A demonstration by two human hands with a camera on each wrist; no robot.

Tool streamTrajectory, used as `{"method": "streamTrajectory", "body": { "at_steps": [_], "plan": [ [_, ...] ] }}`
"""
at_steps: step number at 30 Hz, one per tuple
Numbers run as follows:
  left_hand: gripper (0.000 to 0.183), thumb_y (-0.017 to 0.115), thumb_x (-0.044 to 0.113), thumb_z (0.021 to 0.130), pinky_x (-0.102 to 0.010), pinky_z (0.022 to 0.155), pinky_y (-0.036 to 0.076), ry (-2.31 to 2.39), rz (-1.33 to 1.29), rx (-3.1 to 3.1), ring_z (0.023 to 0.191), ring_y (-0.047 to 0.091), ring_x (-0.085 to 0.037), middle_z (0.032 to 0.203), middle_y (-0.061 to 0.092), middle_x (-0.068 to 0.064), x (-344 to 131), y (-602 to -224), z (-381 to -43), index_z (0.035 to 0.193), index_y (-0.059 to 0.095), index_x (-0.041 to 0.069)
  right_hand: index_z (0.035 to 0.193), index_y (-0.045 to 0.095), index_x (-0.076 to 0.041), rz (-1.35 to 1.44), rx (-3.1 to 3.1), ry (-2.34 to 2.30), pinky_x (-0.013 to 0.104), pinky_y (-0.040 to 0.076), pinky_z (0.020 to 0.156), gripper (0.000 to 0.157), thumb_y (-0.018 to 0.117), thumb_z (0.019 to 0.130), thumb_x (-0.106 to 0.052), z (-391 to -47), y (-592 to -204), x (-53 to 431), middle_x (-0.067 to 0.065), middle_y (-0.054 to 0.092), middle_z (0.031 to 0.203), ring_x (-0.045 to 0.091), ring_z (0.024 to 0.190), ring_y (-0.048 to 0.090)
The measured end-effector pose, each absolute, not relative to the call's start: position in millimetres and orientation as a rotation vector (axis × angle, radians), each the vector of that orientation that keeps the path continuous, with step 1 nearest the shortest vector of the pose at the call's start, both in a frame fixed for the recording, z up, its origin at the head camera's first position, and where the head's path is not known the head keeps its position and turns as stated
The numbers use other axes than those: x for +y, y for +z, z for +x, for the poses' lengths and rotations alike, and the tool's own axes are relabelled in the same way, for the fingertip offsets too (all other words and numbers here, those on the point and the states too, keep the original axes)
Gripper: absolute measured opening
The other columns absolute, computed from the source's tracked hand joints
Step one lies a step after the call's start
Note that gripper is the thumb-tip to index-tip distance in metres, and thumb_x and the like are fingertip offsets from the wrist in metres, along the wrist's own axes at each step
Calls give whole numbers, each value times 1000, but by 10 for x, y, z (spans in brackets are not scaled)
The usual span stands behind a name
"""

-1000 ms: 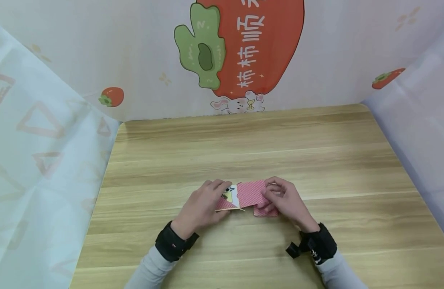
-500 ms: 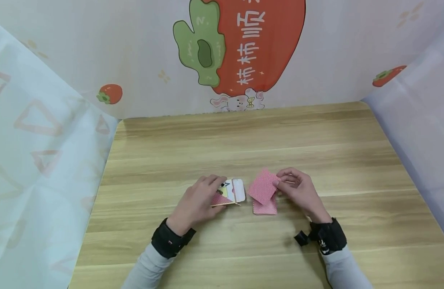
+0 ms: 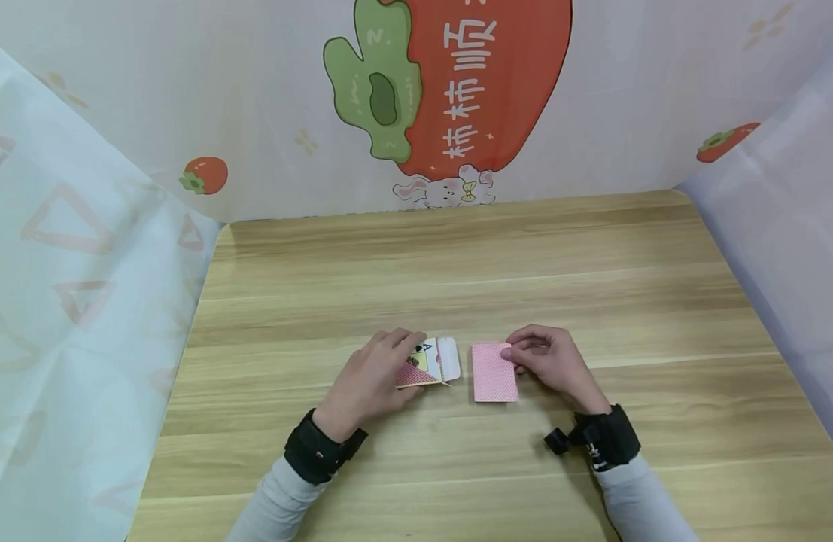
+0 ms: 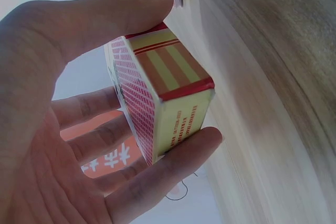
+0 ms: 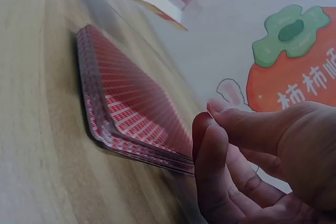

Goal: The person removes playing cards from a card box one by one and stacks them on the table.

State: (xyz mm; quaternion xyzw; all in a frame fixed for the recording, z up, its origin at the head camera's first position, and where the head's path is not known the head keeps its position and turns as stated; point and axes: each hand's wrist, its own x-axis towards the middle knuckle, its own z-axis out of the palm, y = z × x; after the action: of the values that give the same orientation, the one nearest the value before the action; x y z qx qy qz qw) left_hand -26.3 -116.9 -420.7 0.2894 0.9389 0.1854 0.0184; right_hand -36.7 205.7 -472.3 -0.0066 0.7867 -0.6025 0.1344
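Note:
My left hand (image 3: 367, 384) grips a card box (image 3: 426, 363), thumb on one side and fingers on the other. An ace motif shows on its face, and its white end flap (image 3: 449, 357) stands open toward the right. Up close in the left wrist view, the box (image 4: 173, 66) has red-and-cream striped sides. Right of it lies a stack of playing cards (image 3: 494, 374) with red-patterned backs. My right hand (image 3: 550, 361) pinches playing cards at the stack's right edge between thumb and index finger. In the right wrist view the upper cards (image 5: 139, 100) sit slightly off the ones beneath.
Both hands work over a wooden tabletop (image 3: 416, 278). A white cloth with a persimmon print (image 3: 497, 90) hangs behind it, and pale cloth hangs along the left (image 3: 77, 316) and right sides. Black straps (image 3: 321, 448) circle both wrists.
My right hand drew cards rightward out of the box and brought them down onto the stack, squaring them over it. My left hand shifted slightly left with the box, then stayed still.

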Motion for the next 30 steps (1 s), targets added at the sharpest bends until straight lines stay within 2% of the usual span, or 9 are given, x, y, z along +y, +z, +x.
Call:
{"method": "streamTrajectory", "body": {
  "at_steps": [10, 18, 27, 30],
  "plan": [
    [74, 91, 30, 73, -42, 77, 61, 570, 911, 2891, 113, 64, -26, 128, 66, -5, -1155, -4198, -258, 139, 61, 13, 95, 78, -4, -73, 2672, -1484, 25, 56, 62, 15, 82, 85, -15, -331, -4680, 1955, 6, 76, 84, 15, 69, 71],
    [73, 91, 30, 74, -42, 75, 61, 577, 916, 2883, 110, 64, -27, 127, 67, -6, -1142, -4201, -259, 138, 61, 12, 94, 77, -3, -86, 2807, -1349, 25, 55, 62, 16, 81, 86, -16, -325, -4659, 1904, 5, 74, 80, 14, 68, 68],
    [71, 91, 29, 74, -39, 74, 60, 597, 951, 2862, 107, 64, -26, 124, 67, -6, -1112, -4228, -235, 136, 61, 13, 94, 74, -3, -105, 2823, -1382, 24, 52, 62, 17, 84, 83, -11, -318, -4683, 1898, 5, 70, 79, 15, 68, 63],
    [71, 90, 32, 75, -38, 74, 60, 580, 974, 2861, 107, 64, -25, 125, 67, -6, -1102, -4230, -224, 137, 61, 13, 95, 73, -5, -155, 2835, -1455, 22, 50, 60, 14, 81, 85, -9, -304, -4686, 1883, 3, 68, 79, 14, 67, 61]
  ]
}}
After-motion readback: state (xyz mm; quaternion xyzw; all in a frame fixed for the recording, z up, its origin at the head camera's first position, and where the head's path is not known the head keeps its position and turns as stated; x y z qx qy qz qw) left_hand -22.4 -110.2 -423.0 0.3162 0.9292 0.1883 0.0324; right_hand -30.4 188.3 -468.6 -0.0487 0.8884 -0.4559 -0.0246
